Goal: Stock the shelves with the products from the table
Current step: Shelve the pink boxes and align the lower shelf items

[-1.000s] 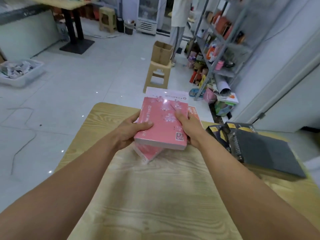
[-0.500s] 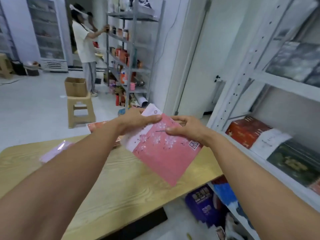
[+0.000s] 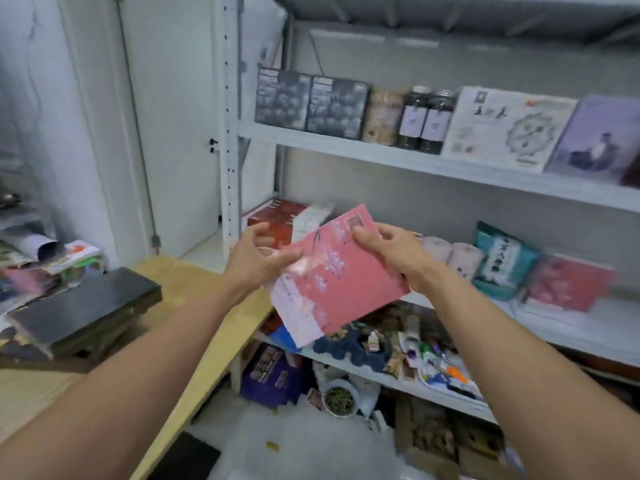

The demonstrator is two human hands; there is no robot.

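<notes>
A stack of flat dark boxes (image 3: 86,306) lies on the wooden counter (image 3: 194,282) at far left, with a jumble of coloured packs behind it, too blurred to name. To its right the person's two bare arms reach toward the white metal shelving (image 3: 230,133). The left grip (image 3: 256,261) pinches the left edge of a pink flower-print box (image 3: 343,282), thumb on the printed face and fingers curled behind. The right grip (image 3: 391,258) holds the box's upper corner, thumb on the front and fingers round the back. The box hangs in the air, tilted with its white end lowest, off the counter and in front of the middle shelf (image 3: 606,327), touching neither.

Behind the left grip, a red box (image 3: 277,220) sits at the near end of that shelf. Further right stand two pale rolls (image 3: 450,254), a teal bag (image 3: 502,261) and a pile of pink boxes (image 3: 568,285). The shelf above carries two dark boxes (image 3: 311,102), two dark jars (image 3: 426,119), a white printed box (image 3: 505,129) and a lilac box (image 3: 602,140), all upright. Below, small mixed packets crowd a lower shelf. A purple bag (image 3: 270,375) and a bowl of green leaves (image 3: 339,398) sit near the floor.
</notes>
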